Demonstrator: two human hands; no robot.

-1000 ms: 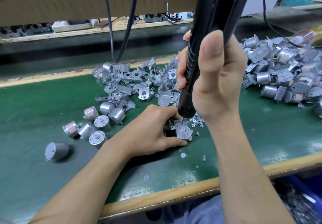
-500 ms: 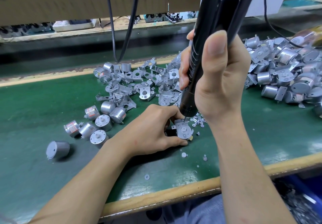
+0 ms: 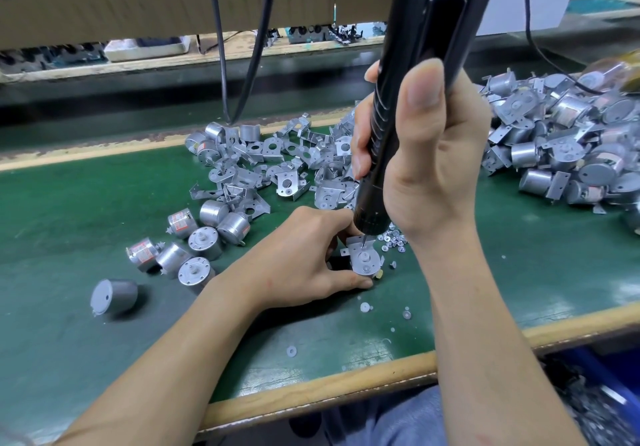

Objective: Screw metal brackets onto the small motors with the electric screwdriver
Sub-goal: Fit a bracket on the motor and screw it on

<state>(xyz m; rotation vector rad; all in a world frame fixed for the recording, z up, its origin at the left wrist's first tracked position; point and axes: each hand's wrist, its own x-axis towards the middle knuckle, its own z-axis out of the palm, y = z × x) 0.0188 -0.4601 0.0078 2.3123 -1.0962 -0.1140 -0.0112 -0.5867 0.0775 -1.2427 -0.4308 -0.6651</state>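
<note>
Left hand pinching the motor with its bracket down on the green mat. Right hand wrapped around the screwdriver, bit planted at the bracket's 12 o'clock. Best kept upright, pressing straight down. Spare brackets heaped farther back at 11 o'clock.

Loose motors left, brackets behind, assembled pile right, on bench

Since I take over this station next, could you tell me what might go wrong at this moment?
The left hand pinches the small silver motor with its bracket right beside the black electric screwdriver bit; a slip could jab a finger. Loose small screws nearby could scatter.
</note>
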